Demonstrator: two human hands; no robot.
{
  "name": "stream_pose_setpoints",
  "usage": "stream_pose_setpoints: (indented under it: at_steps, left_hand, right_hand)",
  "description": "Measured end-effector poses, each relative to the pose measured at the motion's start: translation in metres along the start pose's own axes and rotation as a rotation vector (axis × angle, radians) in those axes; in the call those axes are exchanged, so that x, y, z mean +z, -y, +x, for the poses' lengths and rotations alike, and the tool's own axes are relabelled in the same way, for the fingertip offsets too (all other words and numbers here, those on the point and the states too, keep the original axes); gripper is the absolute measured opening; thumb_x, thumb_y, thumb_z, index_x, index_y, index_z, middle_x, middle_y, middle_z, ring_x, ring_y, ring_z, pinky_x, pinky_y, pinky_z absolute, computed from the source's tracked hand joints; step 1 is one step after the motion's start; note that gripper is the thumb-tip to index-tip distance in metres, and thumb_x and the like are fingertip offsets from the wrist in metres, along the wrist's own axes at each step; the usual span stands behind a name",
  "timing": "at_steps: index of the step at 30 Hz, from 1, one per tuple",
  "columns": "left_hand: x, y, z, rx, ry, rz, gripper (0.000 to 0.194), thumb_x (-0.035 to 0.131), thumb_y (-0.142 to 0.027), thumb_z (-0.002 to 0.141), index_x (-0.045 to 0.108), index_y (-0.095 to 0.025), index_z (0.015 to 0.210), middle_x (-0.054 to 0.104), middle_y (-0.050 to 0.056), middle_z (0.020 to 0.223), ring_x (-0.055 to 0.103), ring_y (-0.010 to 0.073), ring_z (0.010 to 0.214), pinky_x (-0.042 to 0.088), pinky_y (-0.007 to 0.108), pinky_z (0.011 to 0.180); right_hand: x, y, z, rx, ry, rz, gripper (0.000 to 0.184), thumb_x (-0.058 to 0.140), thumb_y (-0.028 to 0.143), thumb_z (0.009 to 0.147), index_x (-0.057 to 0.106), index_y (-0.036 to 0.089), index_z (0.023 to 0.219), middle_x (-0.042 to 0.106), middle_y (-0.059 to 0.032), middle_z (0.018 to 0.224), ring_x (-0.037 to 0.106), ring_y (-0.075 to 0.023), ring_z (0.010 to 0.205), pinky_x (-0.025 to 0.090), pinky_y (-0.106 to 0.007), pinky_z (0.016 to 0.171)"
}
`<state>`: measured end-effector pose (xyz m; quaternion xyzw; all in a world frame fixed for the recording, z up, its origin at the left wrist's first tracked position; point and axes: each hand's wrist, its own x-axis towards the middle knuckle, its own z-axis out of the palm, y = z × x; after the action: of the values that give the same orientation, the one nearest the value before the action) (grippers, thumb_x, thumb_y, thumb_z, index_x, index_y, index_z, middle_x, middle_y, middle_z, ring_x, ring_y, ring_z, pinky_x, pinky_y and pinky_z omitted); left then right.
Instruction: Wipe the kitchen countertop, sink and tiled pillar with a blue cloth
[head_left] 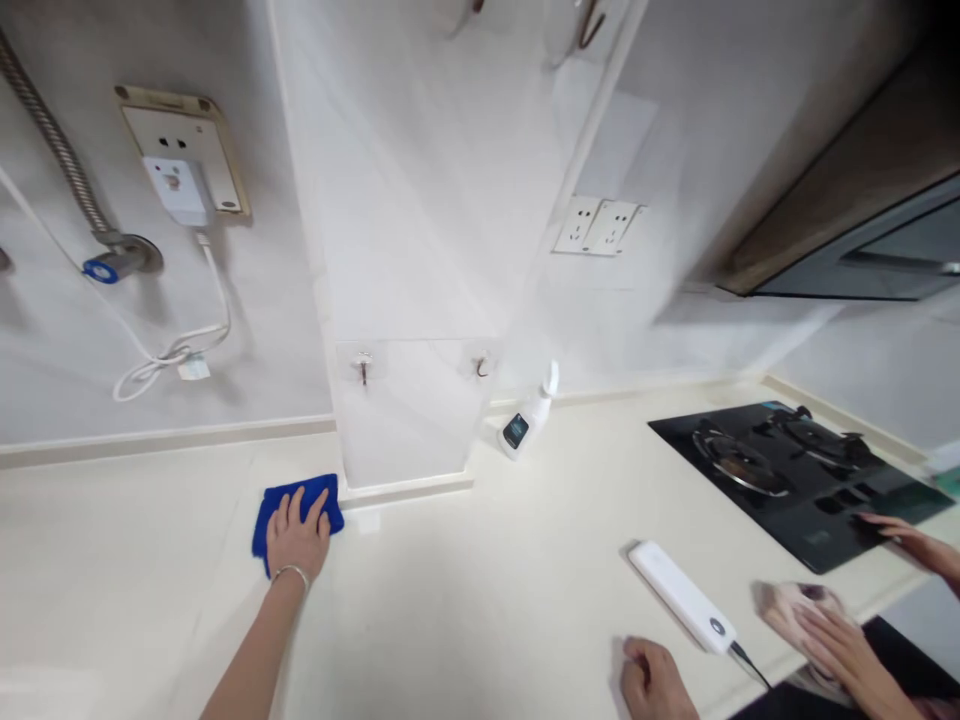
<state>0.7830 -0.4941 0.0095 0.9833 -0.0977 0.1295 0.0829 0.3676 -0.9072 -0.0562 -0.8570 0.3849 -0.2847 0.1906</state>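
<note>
My left hand (298, 532), with a thin bracelet at the wrist, lies on a blue cloth (324, 492) with its fingers spread. The cloth is flat on the pale counter (450, 600), close to the foot of the boxed-out wall column (420, 430). At the bottom edge, my right hand (656, 682) rests on the counter with its fingers curled in, and no object shows in it. Just beyond it lies a long white device (679, 595) with a round button and a black cable.
A white spray bottle (529, 415) stands right of the column. Farther right is a black gas hob (795, 480) under a range hood (847, 220). Another person's hand (844, 645) is on a pale cloth (787, 610); another hand (911, 540) reaches the hob's edge.
</note>
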Motion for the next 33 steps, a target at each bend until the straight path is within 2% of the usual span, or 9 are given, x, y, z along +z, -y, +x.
stream_pose_setpoints:
  at_steps: [5,8,11,14,17,21,24,28,33]
  left_hand:
    - [-0.023,-0.024,-0.061,0.041,0.008,0.013,0.049,0.039,-0.040,0.094,0.053,-0.032,0.140,0.041,0.012,0.152,0.028,0.0348,0.144,0.030,0.052,0.113]
    - [-0.039,-0.038,-0.076,0.147,0.111,0.032,0.049,0.048,-0.049,0.089,0.058,-0.037,0.136,0.042,0.016,0.147,0.037,0.0409,0.132,0.037,0.057,0.100]
    - [-0.044,-0.057,-0.085,0.255,0.196,-0.012,0.048,0.053,-0.055,0.085,0.062,-0.042,0.130,0.045,0.014,0.139,0.043,0.0376,0.119,0.041,0.052,0.091]
    - [-0.042,-0.088,-0.109,0.315,0.186,-0.100,0.044,0.050,-0.054,0.087,0.063,-0.042,0.128,0.046,0.012,0.133,0.043,0.0333,0.117,0.041,0.047,0.089]
    - [-0.042,-0.129,-0.148,0.398,0.207,-0.161,0.044,0.048,-0.050,0.089,0.061,-0.041,0.130,0.046,0.013,0.134,0.042,0.0345,0.117,0.040,0.048,0.089]
    - [-0.045,-0.183,-0.204,0.611,0.345,-0.287,0.047,0.050,-0.048,0.088,0.058,-0.042,0.134,0.044,0.015,0.139,0.039,0.0381,0.121,0.038,0.053,0.091]
    - [-0.046,-0.209,-0.230,0.783,0.428,-0.382,0.048,0.054,-0.047,0.086,0.057,-0.043,0.134,0.042,0.014,0.143,0.037,0.0384,0.125,0.037,0.057,0.096]
    - [-0.048,-0.208,-0.240,0.831,0.460,-0.453,0.048,0.057,-0.047,0.085,0.058,-0.042,0.133,0.045,0.012,0.139,0.039,0.0350,0.123,0.039,0.055,0.097]
    - [-0.051,-0.152,-0.230,0.747,0.424,-0.419,0.043,0.056,-0.044,0.087,0.061,-0.043,0.130,0.051,0.009,0.131,0.046,0.0282,0.113,0.043,0.046,0.092]
  right_hand:
    - [-0.002,0.015,-0.001,-0.053,-0.050,-0.035,0.022,0.039,0.033,0.083,0.057,0.022,0.089,0.064,-0.0064,0.091,0.061,-0.0214,0.083,0.046,-0.034,0.075]
    - [-0.006,0.023,0.001,-0.098,-0.056,-0.051,0.019,0.039,0.025,0.082,0.056,0.021,0.087,0.062,-0.0058,0.088,0.057,-0.0200,0.081,0.044,-0.033,0.077]
    - [-0.007,0.026,0.003,-0.105,-0.070,-0.056,0.017,0.039,0.019,0.081,0.055,0.020,0.086,0.060,-0.0049,0.086,0.055,-0.0193,0.080,0.042,-0.032,0.076]
    - [-0.006,0.025,0.004,-0.081,-0.071,-0.072,0.017,0.040,0.017,0.080,0.055,0.021,0.087,0.059,-0.0043,0.087,0.053,-0.0187,0.080,0.041,-0.031,0.075]
    - [-0.004,0.022,0.005,-0.061,-0.074,-0.067,0.017,0.041,0.015,0.080,0.055,0.021,0.087,0.058,-0.0040,0.088,0.052,-0.0181,0.080,0.040,-0.030,0.075]
    - [-0.002,0.020,0.005,-0.047,-0.080,-0.031,0.017,0.042,0.015,0.079,0.056,0.021,0.086,0.058,-0.0037,0.088,0.052,-0.0177,0.081,0.040,-0.030,0.076]
    - [-0.003,0.020,0.005,-0.045,-0.088,-0.002,0.017,0.041,0.014,0.079,0.056,0.021,0.085,0.059,-0.0033,0.087,0.052,-0.0175,0.081,0.039,-0.030,0.075]
    - [-0.006,0.021,0.005,-0.054,-0.089,0.020,0.018,0.041,0.014,0.079,0.056,0.021,0.086,0.059,-0.0032,0.087,0.053,-0.0174,0.080,0.039,-0.030,0.074]
    - [-0.008,0.018,0.004,-0.062,-0.069,0.039,0.018,0.040,0.014,0.079,0.056,0.021,0.086,0.059,-0.0040,0.087,0.054,-0.0178,0.081,0.041,-0.030,0.074]
